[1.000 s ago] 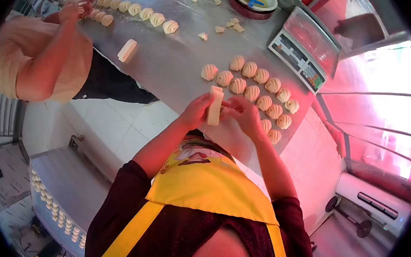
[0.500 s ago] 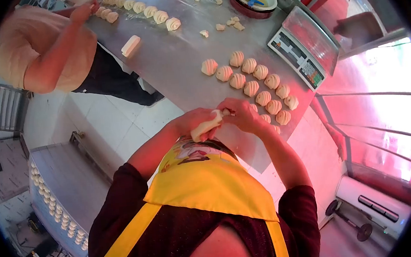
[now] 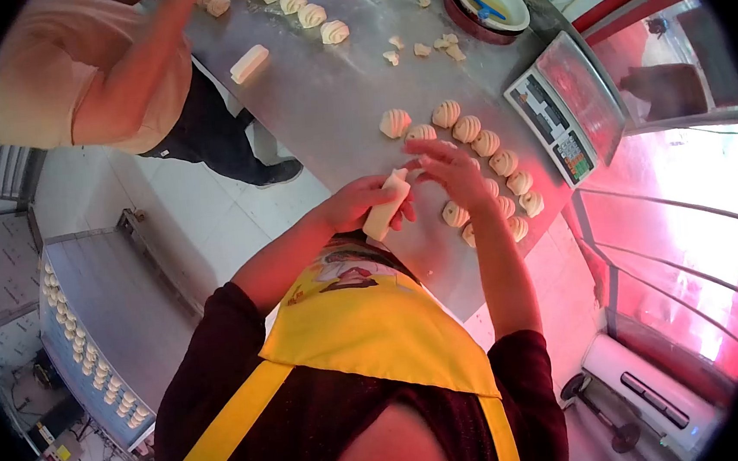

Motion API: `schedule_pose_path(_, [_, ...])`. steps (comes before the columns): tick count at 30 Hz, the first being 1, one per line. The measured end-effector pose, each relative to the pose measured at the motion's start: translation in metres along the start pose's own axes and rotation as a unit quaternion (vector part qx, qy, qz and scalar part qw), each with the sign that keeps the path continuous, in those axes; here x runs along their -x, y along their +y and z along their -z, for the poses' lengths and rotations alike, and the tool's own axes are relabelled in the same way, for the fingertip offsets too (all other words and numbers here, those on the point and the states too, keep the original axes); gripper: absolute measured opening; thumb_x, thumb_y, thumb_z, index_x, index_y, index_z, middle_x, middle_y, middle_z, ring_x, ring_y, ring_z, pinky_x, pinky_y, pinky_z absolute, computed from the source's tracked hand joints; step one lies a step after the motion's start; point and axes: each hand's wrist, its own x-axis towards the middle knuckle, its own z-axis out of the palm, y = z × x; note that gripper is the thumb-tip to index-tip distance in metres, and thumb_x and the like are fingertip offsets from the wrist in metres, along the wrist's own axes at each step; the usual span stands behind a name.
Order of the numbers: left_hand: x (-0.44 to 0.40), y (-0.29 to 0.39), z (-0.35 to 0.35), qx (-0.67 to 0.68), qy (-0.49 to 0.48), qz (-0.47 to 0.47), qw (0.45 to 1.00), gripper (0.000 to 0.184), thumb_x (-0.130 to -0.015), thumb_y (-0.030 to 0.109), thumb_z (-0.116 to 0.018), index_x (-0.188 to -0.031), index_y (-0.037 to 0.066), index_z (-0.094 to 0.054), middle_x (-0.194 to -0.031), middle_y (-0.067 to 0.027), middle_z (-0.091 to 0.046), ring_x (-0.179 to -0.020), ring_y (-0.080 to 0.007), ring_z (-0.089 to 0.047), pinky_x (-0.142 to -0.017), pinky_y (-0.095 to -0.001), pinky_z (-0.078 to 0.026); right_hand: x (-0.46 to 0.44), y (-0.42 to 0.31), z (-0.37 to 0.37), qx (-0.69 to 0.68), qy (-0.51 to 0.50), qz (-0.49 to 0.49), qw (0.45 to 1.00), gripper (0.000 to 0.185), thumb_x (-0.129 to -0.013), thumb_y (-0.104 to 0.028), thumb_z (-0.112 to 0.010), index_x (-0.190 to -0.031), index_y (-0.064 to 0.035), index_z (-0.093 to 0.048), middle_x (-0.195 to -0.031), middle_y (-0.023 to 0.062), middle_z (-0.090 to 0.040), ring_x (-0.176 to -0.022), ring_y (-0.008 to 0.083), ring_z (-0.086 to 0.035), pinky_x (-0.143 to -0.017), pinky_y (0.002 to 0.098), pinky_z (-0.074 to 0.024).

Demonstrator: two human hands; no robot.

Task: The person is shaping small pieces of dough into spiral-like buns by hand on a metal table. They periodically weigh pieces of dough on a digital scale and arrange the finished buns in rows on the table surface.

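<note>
My left hand (image 3: 358,204) is closed around a pale, thick strip of dough (image 3: 387,206), held above the near edge of the metal table (image 3: 316,105). Just right of the strip's upper end is my right hand (image 3: 451,174), its fingers apart and nothing visible in them. Beneath and beyond it, shaped dough pieces with ridged tops (image 3: 485,143) sit in rows on the table. My right hand and forearm cover some of these.
A digital scale (image 3: 551,116) and a bowl with a blue-handled tool (image 3: 490,2) stand at the table's far side. Dough scraps (image 3: 450,45) and another dough strip (image 3: 249,64) lie there. A co-worker (image 3: 106,86) stands at left. Dough pieces fill a blue tray (image 3: 93,365).
My right hand has moved away from the dough strip's end, and its fingers have spread. The left hand keeps the strip, now more upright. The view has shifted slightly.
</note>
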Motion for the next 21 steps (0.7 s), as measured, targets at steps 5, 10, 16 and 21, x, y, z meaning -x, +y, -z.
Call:
schedule_pose_path(5, [-0.011,0.010,-0.007,-0.045,-0.056,0.086,0.994,0.042,-0.093,0.039,-0.053,-0.106,-0.001,-0.055,-0.081,-0.0127,-0.062,-0.063,-0.0161,-0.058,-0.059,-0.0276,-0.047,0.028,-0.004,-0.012,0.162,-0.060,0.082,0.982,0.022,-0.089,-0.005,-0.056,-0.110,-0.0015,-0.060,-0.103,0.0046,-0.059,-0.085,0.0132,-0.057,-0.074,0.0268,-0.0477])
schedule_pose_path(10, [-0.005,0.012,-0.025,-0.145,-0.169,0.159,0.962,0.043,-0.093,0.038,-0.053,-0.109,-0.002,-0.054,-0.077,-0.0119,-0.061,-0.058,-0.0160,-0.056,-0.059,-0.0271,-0.047,0.037,0.011,-0.002,0.350,0.079,0.106,0.927,0.010,-0.086,-0.001,-0.053,-0.091,0.0006,-0.060,-0.081,0.0012,-0.056,-0.069,0.0104,-0.054,-0.063,0.0260,-0.0462])
schedule_pose_path(16, [-0.022,-0.010,-0.024,0.009,-0.018,0.029,0.999,0.044,-0.091,0.030,-0.057,-0.120,-0.002,-0.050,-0.098,-0.0147,-0.063,-0.077,-0.0190,-0.061,-0.067,-0.0326,-0.050,-0.076,0.006,0.064,0.103,0.225,0.106,0.963,0.031,-0.085,-0.005,-0.056,-0.116,-0.0014,-0.060,-0.104,0.0058,-0.061,-0.092,0.0153,-0.062,-0.079,0.0281,-0.0498])
schedule_pose_path(21, [-0.041,-0.010,-0.011,0.172,0.072,-0.100,0.977,0.041,-0.093,0.024,-0.055,-0.124,-0.001,-0.046,-0.116,-0.0171,-0.058,-0.100,-0.0233,-0.059,-0.086,-0.0344,-0.049,-0.097,0.005,0.070,0.260,0.210,0.195,0.922,0.040,-0.087,-0.011,-0.060,-0.125,0.0023,-0.051,-0.122,0.0084,-0.056,-0.111,0.0175,-0.056,-0.089,0.0296,-0.0470])
